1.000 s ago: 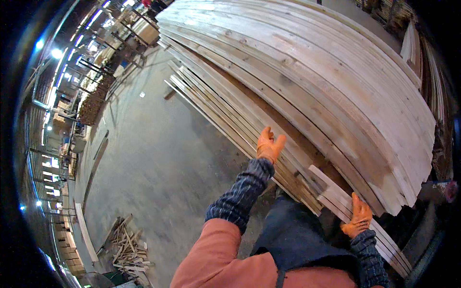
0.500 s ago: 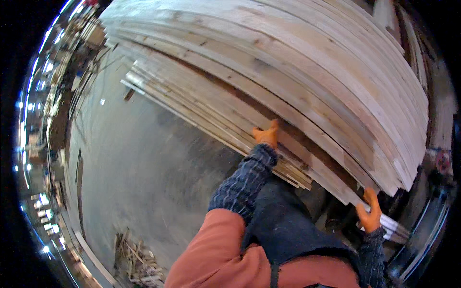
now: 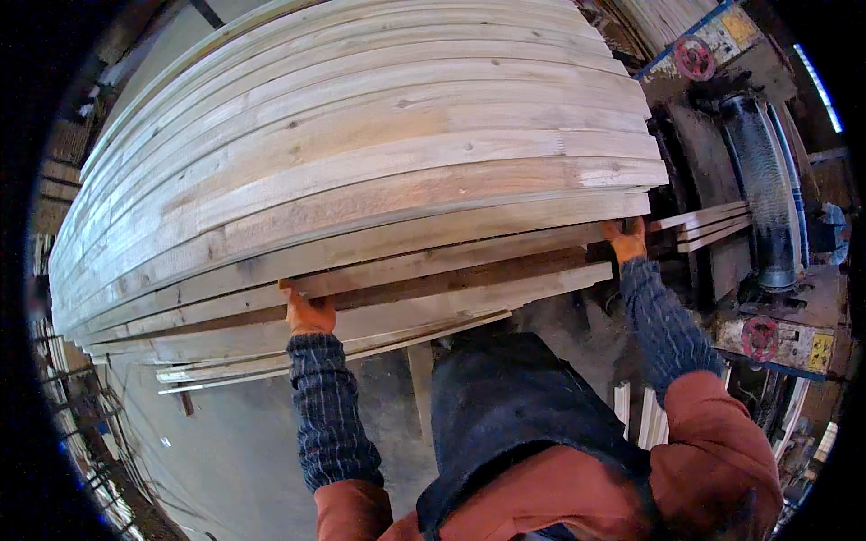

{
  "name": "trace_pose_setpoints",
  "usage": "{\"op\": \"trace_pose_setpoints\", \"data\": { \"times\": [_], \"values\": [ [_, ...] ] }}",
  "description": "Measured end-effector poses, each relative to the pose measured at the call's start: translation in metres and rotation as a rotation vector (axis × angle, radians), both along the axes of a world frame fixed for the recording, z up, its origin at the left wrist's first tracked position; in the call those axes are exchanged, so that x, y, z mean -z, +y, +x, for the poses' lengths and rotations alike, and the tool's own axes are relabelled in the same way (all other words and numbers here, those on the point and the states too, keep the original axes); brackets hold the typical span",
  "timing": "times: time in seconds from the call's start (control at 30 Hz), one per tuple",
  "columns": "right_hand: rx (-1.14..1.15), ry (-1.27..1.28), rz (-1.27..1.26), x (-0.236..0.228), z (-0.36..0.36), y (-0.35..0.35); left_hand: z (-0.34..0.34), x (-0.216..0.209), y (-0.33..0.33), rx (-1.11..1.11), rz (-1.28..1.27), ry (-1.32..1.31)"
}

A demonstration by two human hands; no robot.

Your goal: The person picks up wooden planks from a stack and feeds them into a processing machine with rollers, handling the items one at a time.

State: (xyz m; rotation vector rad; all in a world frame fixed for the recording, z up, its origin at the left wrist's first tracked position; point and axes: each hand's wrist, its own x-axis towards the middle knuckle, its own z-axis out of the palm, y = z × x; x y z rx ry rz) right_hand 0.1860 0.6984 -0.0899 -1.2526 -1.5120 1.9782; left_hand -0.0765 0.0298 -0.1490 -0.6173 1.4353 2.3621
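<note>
My left hand (image 3: 309,313), in an orange glove, grips the near edge of a long wooden board (image 3: 442,260) along the front of a large stack. My right hand (image 3: 626,241), gloved the same way, is at that board's right end, with thumb and a finger on its edge. The fingers beneath the board are hidden. Behind it rises the broad stack of pale boards (image 3: 379,126), lying side by side. Below it, across a dark gap, runs a lower board (image 3: 469,298), with thin strips (image 3: 361,350) along its near side.
At the right stands a machine with a ribbed metal roller (image 3: 765,189) and red handwheels (image 3: 760,339). Several narrow wooden pieces (image 3: 708,224) extend between stack and roller. Grey floor (image 3: 244,442) lies at the lower left. Upright pale pieces (image 3: 651,419) are beside my right arm.
My view has turned right, bringing the roller machine into sight. My hands, spread open over the boards before, now grip the front board, set wider apart.
</note>
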Motion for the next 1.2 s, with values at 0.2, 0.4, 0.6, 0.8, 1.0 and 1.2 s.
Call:
{"op": "trace_pose_setpoints", "data": {
  "times": [0.2,0.4,0.6,0.8,1.0,1.2],
  "values": [
    [0.074,0.008,-0.267,0.026,-0.003,0.009,0.003,-0.022,-0.005,0.289,0.228,0.000],
    [-0.265,-0.026,0.099,0.049,0.008,0.022,-0.003,-0.027,-0.006,0.646,-0.572,0.159],
    [-0.006,-0.273,0.023,-0.004,0.007,-0.020,0.004,-0.085,0.038,-0.277,0.253,-0.328],
    [-0.813,-0.732,1.153,-0.109,-0.011,-0.063,0.045,-0.074,-0.004,-0.225,0.268,-0.143],
    [-1.743,-0.175,0.520,-0.175,-0.129,-0.265,0.122,-0.115,0.076,-0.160,0.114,0.009],
    [-1.992,0.064,0.102,-0.117,-0.214,-0.435,0.208,-0.148,0.167,0.110,0.593,-0.046]
  ]
}}
